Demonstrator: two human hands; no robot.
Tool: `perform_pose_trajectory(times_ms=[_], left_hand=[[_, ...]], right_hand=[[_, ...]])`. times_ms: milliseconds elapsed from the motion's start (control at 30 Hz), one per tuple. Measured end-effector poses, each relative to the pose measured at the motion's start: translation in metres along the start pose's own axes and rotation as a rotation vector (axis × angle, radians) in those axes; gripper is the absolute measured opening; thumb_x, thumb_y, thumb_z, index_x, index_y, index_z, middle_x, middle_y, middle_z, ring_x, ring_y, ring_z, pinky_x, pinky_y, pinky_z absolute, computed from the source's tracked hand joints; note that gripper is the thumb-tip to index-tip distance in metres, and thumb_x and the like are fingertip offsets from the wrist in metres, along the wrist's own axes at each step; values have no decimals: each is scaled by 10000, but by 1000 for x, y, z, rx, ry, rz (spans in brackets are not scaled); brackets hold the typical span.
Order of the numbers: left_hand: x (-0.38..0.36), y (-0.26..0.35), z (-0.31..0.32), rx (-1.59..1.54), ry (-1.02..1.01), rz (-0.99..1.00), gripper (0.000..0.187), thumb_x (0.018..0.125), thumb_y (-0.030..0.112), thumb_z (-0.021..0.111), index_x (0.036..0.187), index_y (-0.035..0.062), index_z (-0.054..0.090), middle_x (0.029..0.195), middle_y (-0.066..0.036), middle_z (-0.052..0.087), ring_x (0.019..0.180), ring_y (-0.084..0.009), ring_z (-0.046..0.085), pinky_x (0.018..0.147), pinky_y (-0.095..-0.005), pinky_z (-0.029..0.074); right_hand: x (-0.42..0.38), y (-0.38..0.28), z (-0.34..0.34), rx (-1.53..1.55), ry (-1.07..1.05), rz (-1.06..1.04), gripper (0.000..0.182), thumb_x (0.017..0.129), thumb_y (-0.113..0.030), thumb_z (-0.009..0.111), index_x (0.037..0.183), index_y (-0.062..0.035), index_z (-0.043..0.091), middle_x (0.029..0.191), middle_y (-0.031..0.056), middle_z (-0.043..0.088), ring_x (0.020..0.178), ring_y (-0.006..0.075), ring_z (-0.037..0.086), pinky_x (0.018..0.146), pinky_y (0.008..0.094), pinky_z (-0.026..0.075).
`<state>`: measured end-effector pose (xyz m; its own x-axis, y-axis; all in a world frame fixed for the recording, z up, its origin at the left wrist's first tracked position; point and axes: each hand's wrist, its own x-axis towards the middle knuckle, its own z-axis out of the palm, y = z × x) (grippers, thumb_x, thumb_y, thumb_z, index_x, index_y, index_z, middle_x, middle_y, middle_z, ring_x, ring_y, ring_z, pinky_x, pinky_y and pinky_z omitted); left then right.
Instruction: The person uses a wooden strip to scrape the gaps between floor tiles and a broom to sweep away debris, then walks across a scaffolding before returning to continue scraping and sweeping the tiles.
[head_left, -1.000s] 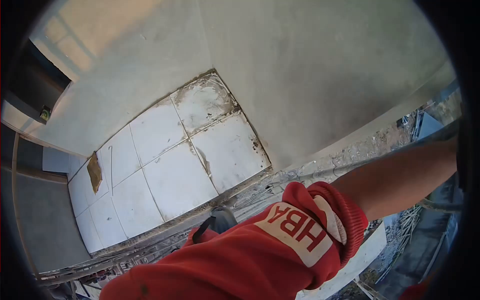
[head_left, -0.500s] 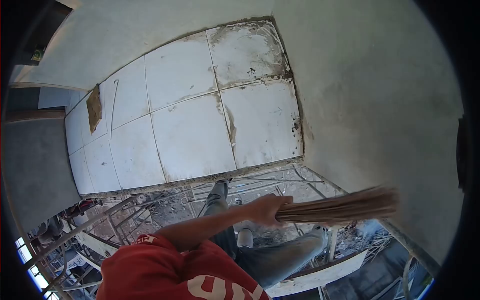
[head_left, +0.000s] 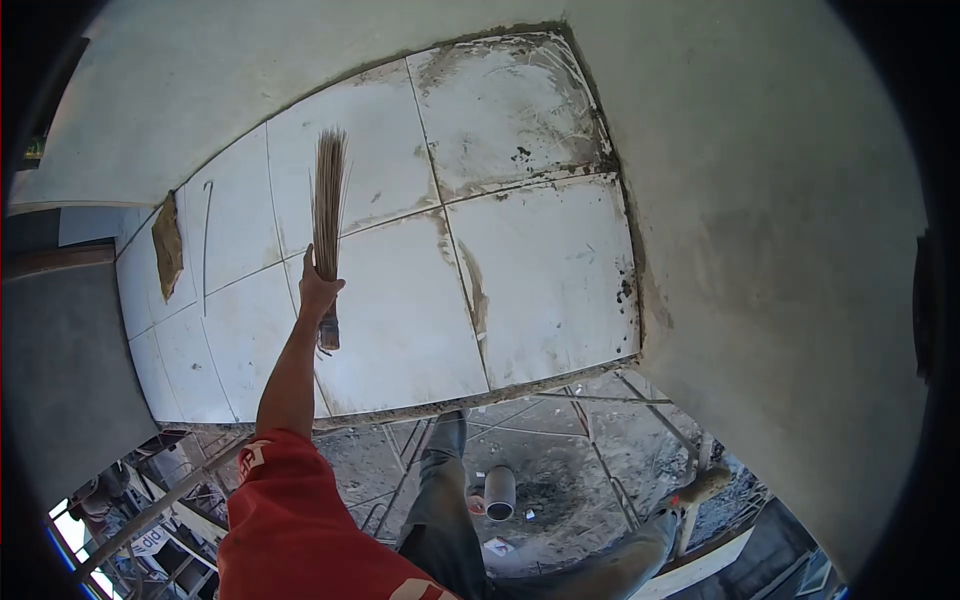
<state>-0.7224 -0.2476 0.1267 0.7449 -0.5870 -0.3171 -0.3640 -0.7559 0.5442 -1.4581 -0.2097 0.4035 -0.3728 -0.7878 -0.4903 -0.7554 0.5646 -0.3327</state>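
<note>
Large white square tiles (head_left: 400, 320), parted by dark joints, cover a ledge beneath and around the left hand (head_left: 319, 292), with smooth grey-green plastered walls (head_left: 770, 190) beyond it and to its right. That hand is closed around a brown broom-like bundle of thin, stiff sticks (head_left: 329, 200), gripping it just above its dark, bound butt end. The sticks point away from the person and fan out slightly past the fingers, over the tiles; whether they touch them cannot be told. The right hand is out of view, so its state cannot be told. To the left of the gripping hand lies a thin rod with a hooked end (head_left: 206, 245), and farther left a ragged, tan, sheet-like piece (head_left: 168, 250). Grey-brown smears and dark crumbs mark the tiles to the hand's right, most thickly in the far corner. Nearer the person than the hand, past the tiles' rough edge, are legs in grey-blue trousers (head_left: 440, 500), thin metal bars (head_left: 590, 440) and, on the rubble-strewn ground (head_left: 560, 475) below, a grey cylindrical container (head_left: 499, 490).
</note>
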Motion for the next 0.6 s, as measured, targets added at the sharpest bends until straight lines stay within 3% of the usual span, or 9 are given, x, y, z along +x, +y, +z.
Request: perform_pose_trajectory(times_ms=[67, 100, 200, 233, 367, 433, 500, 533, 600], left_hand=[[26, -2, 32, -108, -27, -209, 1139, 817, 156, 894, 1727, 184, 210, 1019, -185, 783, 758, -278, 773, 703, -425, 647], [35, -9, 56, -170, -6, -245, 1057, 902, 212, 837, 1734, 182, 185, 1067, -207, 786, 769, -319, 776, 700, -452, 645], [53, -15, 112, 9, 48, -129, 944, 993, 270, 752, 1734, 176, 176, 1095, -209, 788, 769, -345, 774, 691, -479, 638], [63, -11, 124, 41, 39, -105, 861, 1045, 294, 689, 1735, 226, 180, 1122, -197, 792, 755, -350, 773, 654, -501, 625], [123, 84, 157, 176, -54, -22, 835, 1029, 299, 676, 1725, 320, 215, 1131, -216, 786, 817, -374, 787, 632, -523, 630], [150, 163, 168, 193, -116, -35, 835, 1019, 289, 672, 1724, 312, 225, 1160, -234, 775, 824, -389, 790, 662, -512, 645], [187, 180, 214, 333, -90, 143, 830, 1018, 290, 668, 1723, 307, 230, 1208, -262, 759, 884, -435, 789, 750, -535, 653], [163, 203, 213, 189, -178, 95, 822, 1022, 306, 663, 1722, 288, 234, 1236, -275, 748, 961, -483, 776, 852, -577, 636], [88, 241, 183, 280, -326, 61, 795, 1030, 291, 675, 1715, 290, 271, 1133, -250, 776, 976, -456, 774, 879, -560, 629]], right_hand=[[17, -3, 21, 6, 2, -10, 476, 1120, -500, 505, 957, -59, 577, 853, 50, 568, 674, 170, 509, 615, 359, 453], [26, -5, 31, 2, 1, -14, 474, 1120, -498, 505, 957, -59, 578, 853, 50, 569, 674, 170, 511, 615, 360, 453], [48, -8, 44, 1, 7, -36, 468, 1119, -492, 506, 958, -58, 580, 856, 52, 572, 677, 171, 514, 617, 361, 454], [56, -9, 46, 0, 11, -44, 467, 1119, -490, 506, 958, -58, 581, 857, 52, 573, 677, 171, 515, 617, 361, 454], [80, -9, 62, 18, 22, -39, 459, 1118, -481, 507, 959, -57, 584, 861, 54, 578, 680, 171, 520, 620, 363, 455], [93, -6, 69, 31, 32, -43, 456, 1118, -477, 507, 960, -57, 586, 863, 55, 580, 682, 171, 523, 621, 364, 455], [105, -5, 71, 36, 28, -47, 452, 1118, -473, 508, 960, -56, 587, 864, 56, 582, 684, 171, 525, 622, 365, 455], [109, -7, 70, 39, 26, -48, 450, 1118, -471, 508, 961, -56, 588, 865, 56, 583, 684, 171, 526, 623, 365, 456], [118, -7, 66, 46, 27, -46, 447, 1117, -466, 508, 961, -56, 590, 867, 57, 586, 686, 172, 529, 624, 366, 456]])
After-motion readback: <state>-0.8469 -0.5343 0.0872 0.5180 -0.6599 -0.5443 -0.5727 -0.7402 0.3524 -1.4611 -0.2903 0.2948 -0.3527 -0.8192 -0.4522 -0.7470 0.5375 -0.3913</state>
